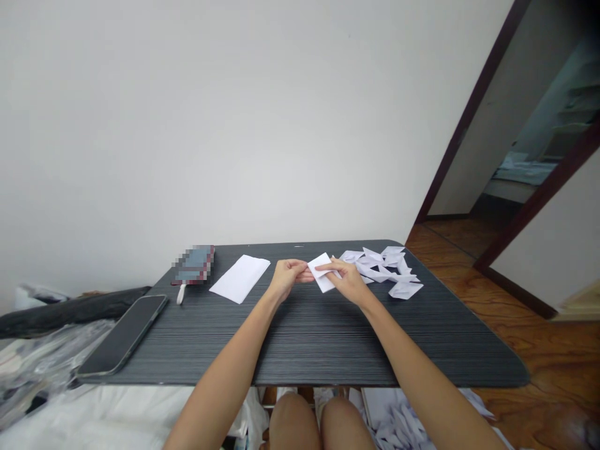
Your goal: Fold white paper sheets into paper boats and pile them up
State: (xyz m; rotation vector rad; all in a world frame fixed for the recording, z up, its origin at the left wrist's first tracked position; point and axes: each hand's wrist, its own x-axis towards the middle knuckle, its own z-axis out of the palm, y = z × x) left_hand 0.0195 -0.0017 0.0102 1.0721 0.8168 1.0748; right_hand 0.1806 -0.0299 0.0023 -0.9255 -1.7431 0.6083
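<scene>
A small folded piece of white paper [319, 263] is held up over the dark table, between my two hands. My right hand [349, 279] grips it from the right, with fingers across its front. My left hand [287, 276] pinches at the paper's left corner, thumb against the fingers. To the right lie several folded white paper pieces [405, 289], pointed in shape and loosely heaped. Left of my hands rests a stack of flat white paper sheets [241, 279].
The black wood-grain table [328, 356] stands against a white wall. A smartphone [124, 334] lies at its left edge, near a blurred-out item with a dark red edge [193, 265]. More folded paper [398, 425] is piled below the table. At right is a doorway.
</scene>
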